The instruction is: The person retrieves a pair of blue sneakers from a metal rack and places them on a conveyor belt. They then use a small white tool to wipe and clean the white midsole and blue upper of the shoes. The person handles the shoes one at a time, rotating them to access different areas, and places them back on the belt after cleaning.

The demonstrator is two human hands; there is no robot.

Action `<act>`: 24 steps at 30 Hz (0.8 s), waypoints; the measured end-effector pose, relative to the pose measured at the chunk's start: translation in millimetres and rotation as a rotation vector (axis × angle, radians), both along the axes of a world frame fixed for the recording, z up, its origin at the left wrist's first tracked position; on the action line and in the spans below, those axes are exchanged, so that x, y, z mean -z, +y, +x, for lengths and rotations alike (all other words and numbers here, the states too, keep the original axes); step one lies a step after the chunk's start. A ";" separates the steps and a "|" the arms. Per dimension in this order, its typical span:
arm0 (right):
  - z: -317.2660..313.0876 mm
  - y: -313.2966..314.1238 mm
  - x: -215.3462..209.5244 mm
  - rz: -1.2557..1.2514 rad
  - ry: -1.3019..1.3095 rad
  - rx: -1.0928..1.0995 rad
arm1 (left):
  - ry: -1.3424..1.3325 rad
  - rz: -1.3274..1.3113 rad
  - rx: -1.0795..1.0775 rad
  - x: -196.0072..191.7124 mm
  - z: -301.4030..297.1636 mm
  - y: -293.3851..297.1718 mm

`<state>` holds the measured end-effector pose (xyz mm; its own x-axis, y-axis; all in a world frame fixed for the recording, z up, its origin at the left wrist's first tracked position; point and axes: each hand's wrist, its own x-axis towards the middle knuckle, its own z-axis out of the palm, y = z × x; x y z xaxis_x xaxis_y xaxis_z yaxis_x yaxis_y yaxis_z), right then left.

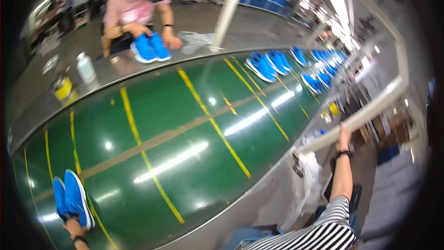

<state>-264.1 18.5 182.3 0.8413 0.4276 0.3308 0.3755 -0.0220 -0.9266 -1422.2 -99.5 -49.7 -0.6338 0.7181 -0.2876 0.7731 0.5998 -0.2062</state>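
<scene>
A pair of blue sneakers with white soles is at the near left of the green conveyor belt. My left hand is closed at their heel ends, fingers partly hidden by the shoes. Far to the right, my right arm in a black-and-white striped sleeve reaches up to a slanting white metal bar. My right hand is closed against that bar, with the fingers partly hidden behind it. Both wrists wear dark bands.
Across the belt, a person in pink handles blue sneakers. A white bottle and a yellow-banded container stand on the far ledge. More blue sneakers line the belt's far right. A clear plastic bag hangs beside the bar.
</scene>
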 end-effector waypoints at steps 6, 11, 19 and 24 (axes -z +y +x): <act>-40.5 1.0 -1.6 -0.051 -0.020 0.035 | -0.117 0.350 0.483 -137.4 253.3 28.7; -40.4 23.9 1.5 -0.070 -0.246 -0.038 | -0.823 0.231 0.659 -245.7 446.7 -2.3; 18.1 -34.6 20.4 0.052 -0.357 -0.503 | -1.503 -0.266 0.843 -287.6 706.4 -57.8; 57.7 -168.1 -46.7 0.083 -0.377 -0.872 | -1.183 -0.483 0.679 -312.0 874.1 -93.1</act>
